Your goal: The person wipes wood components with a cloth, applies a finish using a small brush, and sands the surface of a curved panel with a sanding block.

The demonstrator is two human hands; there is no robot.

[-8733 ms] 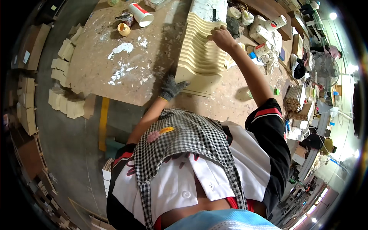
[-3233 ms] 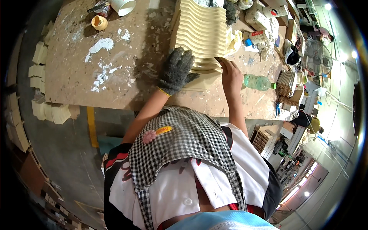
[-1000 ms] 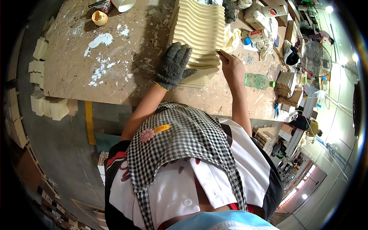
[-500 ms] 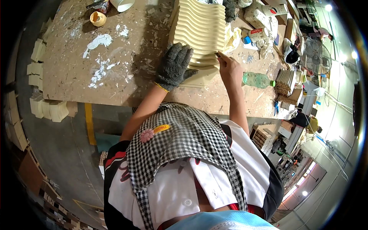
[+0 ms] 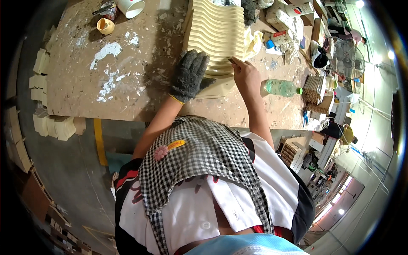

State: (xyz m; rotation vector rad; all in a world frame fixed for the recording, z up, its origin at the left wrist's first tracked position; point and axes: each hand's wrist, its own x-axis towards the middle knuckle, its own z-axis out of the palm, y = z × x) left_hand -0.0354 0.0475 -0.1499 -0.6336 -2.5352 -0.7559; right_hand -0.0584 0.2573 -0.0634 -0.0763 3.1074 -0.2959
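Note:
A row of cream, wavy-edged strips [image 5: 216, 32] lies packed side by side on the workbench. My left hand [image 5: 190, 74], in a dark grey glove with a yellow cuff, rests flat over the left side of the nearest strips, thumb apart from the fingers. At the right end of those near strips, my bare right hand [image 5: 246, 76] is closed in a pinch. A small dark piece [image 5: 231, 60] shows at its fingertips, too small to name. Below the strips, a flat cream board [image 5: 219, 88] extends toward me.
Right of my right hand lies a green plastic bottle [image 5: 282, 88]. Beyond it are paper cups [image 5: 281, 38], a cream cloth [image 5: 253, 43] and a stack of slats [image 5: 314, 89]. An orange-lined pot [image 5: 105, 26] and a white cup [image 5: 131, 7] stand far left. White paint spots mark the bench [image 5: 140, 76].
My right hand has shifted slightly left, inward along the near strips. My left hand keeps its place on them. The whole view has shifted a little.

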